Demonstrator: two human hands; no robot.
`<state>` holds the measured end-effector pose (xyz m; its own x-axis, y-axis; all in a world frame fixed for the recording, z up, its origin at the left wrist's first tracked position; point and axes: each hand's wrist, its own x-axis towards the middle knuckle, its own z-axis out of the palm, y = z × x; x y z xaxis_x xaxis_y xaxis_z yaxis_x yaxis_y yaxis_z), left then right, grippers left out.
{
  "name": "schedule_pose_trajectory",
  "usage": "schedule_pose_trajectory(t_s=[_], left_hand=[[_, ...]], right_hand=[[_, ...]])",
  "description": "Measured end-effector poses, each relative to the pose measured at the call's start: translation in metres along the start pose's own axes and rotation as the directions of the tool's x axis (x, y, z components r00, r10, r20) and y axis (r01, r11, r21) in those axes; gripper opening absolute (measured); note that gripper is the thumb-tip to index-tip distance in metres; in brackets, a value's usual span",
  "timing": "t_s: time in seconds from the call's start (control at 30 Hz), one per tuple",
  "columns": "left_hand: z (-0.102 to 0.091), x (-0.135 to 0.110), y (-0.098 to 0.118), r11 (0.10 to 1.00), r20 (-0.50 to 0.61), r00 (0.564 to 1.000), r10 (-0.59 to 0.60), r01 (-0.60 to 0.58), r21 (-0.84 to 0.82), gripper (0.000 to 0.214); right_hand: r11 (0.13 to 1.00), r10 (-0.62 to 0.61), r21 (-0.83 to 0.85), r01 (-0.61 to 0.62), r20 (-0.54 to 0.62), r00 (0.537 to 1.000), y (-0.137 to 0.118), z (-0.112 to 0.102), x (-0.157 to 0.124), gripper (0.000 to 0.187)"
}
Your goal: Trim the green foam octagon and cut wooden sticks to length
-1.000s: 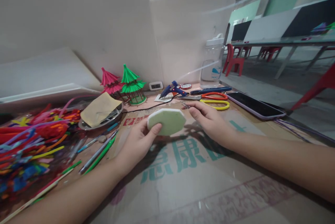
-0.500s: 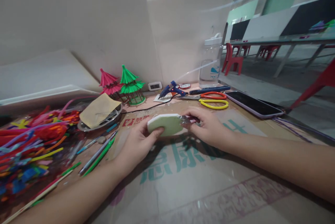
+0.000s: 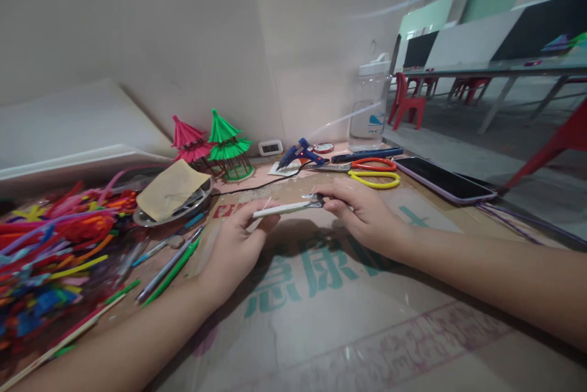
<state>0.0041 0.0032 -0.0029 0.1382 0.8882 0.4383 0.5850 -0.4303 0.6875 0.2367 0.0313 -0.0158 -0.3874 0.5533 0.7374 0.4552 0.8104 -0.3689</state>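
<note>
My left hand (image 3: 243, 239) pinches one end of a thin flat board (image 3: 288, 208), thumb below and fingers behind. The board is seen nearly edge-on, its white rim toward me, held above the taped cardboard sheet (image 3: 316, 331). At the board's right end, my right hand (image 3: 362, 214) is closed around a small dark tool with a metal end (image 3: 315, 200), which meets the board's edge. Most of that tool is hidden by my fingers, so its exact kind does not show.
Behind stand a blue glue gun (image 3: 300, 152), red-and-yellow-handled scissors (image 3: 375, 179), a phone (image 3: 443, 179) and a water bottle (image 3: 368, 107). To the left are pipe cleaners (image 3: 59, 257), a metal dish (image 3: 147, 219), pens (image 3: 172, 266) and a green two-tiered pavilion (image 3: 230, 147).
The board has tilted from showing its pale green face to nearly edge-on. My right hand has kept the small tool at its right end, and the view has shifted slightly.
</note>
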Motion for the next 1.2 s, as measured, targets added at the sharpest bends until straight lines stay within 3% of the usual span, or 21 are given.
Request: schedule_pose_trajectory(t_s=[0.2,0.5,0.77,1.2], left_hand=[[-0.0003,-0.0005,-0.0012,1.000,0.067,0.998,-0.012,0.013,-0.006,0.024],[-0.0010,0.0001,0.0005,1.000,0.077,0.997,-0.011,0.012,-0.011,0.023],[-0.0009,0.0003,0.0017,0.997,0.057,0.996,0.065,-0.067,0.024,0.021],[-0.0006,-0.0011,0.0063,0.997,0.101,0.992,0.075,-0.076,0.009,0.016]], right_hand=[[0.998,-0.052,-0.046,0.053,0.036,0.998,-0.0005,-0.0012,0.0005,0.032],[0.996,-0.063,-0.063,0.066,0.045,0.997,-0.0002,-0.0014,0.0001,0.036],[0.999,-0.026,-0.032,0.025,-0.034,0.999,0.0001,-0.0002,-0.0009,0.034],[0.984,-0.135,-0.108,0.140,0.051,0.989,-0.0053,-0.0039,-0.0003,0.033]])
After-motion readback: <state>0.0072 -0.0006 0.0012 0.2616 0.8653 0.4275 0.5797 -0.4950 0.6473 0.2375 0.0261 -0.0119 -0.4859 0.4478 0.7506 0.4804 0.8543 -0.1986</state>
